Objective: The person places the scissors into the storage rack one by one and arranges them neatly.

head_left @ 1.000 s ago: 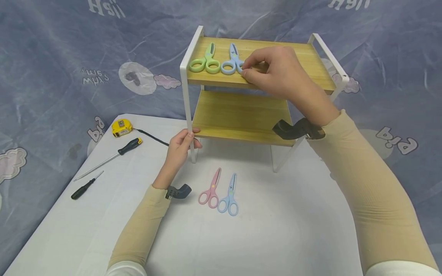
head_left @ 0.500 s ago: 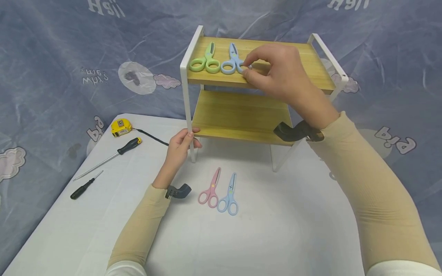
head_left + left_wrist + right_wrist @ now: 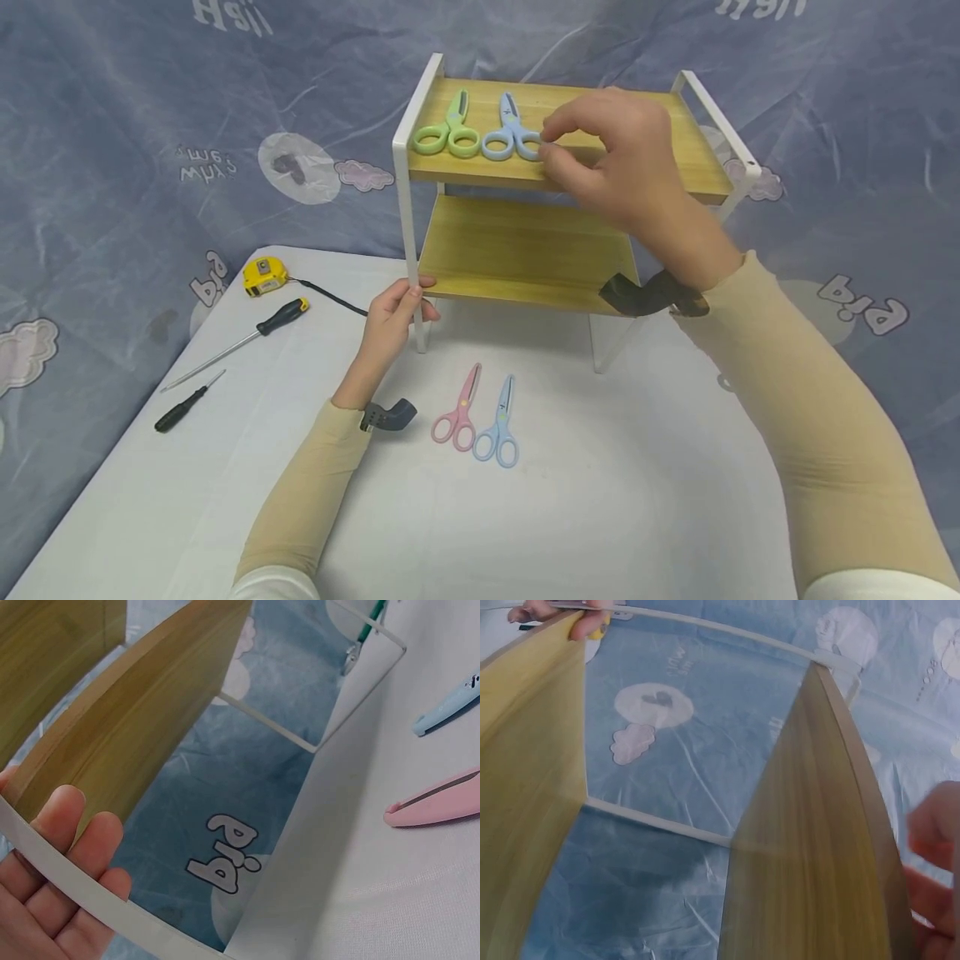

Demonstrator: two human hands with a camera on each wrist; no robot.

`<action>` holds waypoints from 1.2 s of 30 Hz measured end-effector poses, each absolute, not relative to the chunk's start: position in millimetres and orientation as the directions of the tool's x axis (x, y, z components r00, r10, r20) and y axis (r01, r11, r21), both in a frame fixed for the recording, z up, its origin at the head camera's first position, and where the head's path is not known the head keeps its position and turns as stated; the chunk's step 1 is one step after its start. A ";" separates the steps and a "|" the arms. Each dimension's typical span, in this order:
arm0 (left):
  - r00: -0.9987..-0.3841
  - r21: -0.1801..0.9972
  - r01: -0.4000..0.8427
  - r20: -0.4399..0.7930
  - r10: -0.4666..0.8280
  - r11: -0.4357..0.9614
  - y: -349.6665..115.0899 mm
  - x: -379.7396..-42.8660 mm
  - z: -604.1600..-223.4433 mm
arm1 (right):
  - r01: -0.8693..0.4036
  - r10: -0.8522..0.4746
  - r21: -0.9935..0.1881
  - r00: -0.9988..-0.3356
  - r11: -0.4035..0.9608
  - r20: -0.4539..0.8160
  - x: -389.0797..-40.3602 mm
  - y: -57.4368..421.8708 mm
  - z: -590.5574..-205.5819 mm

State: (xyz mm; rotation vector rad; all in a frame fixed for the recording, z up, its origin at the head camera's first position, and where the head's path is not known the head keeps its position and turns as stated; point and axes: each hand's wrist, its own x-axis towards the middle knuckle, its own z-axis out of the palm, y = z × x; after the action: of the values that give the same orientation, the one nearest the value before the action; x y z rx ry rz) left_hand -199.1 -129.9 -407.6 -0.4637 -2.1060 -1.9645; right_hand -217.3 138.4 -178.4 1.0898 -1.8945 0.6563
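A two-tier rack with white metal legs (image 3: 406,212) and wooden shelves stands at the back of the table. My left hand (image 3: 386,329) grips its front left leg beside the lower shelf (image 3: 525,250); in the left wrist view the fingers (image 3: 94,844) curl round the white bar. On the upper shelf (image 3: 480,173) lie green scissors (image 3: 453,125) and, to their right, light blue scissors (image 3: 511,123), points to the back. My right hand (image 3: 630,158) is over that shelf, thumb and index fingertips slightly apart, right at the outer edge of the blue scissors' right ring.
Pink scissors (image 3: 464,410) and another blue pair (image 3: 499,425) lie on the white table (image 3: 600,483) before the rack. At the left are a yellow tape measure (image 3: 264,276), a long screwdriver (image 3: 281,317) and a short screwdriver (image 3: 180,412). A printed blue-grey cloth (image 3: 322,75) hangs behind.
My right hand has shifted a little to the right; its fingertips have slipped off the blue scissors' ring, which now shows whole. My left hand keeps its hold on the leg.
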 end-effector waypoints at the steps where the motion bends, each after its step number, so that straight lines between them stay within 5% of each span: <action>1: -0.925 0.925 0.376 0.372 0.076 0.054 -130.1 -199.2 -407.8 | -0.883 -0.412 -0.033 -0.252 0.469 0.876 -214.7 136.7 -181.4; 9: -0.926 0.926 0.374 0.369 0.081 0.053 -130.5 -200.1 -408.3 | -0.950 -0.303 -0.041 -0.140 0.310 0.943 -179.0 127.8 -225.3; 36: -0.930 0.929 0.365 0.360 0.072 0.064 -130.1 -200.2 -408.1 | -0.972 -0.420 -0.105 -0.186 0.208 0.888 -111.3 157.4 -364.5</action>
State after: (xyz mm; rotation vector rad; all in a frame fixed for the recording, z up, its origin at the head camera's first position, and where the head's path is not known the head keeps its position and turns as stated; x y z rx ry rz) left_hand -200.2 -130.1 -408.1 -0.4449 -2.1195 -1.9611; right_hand -111.3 157.4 -364.5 1.3109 -1.7337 0.9304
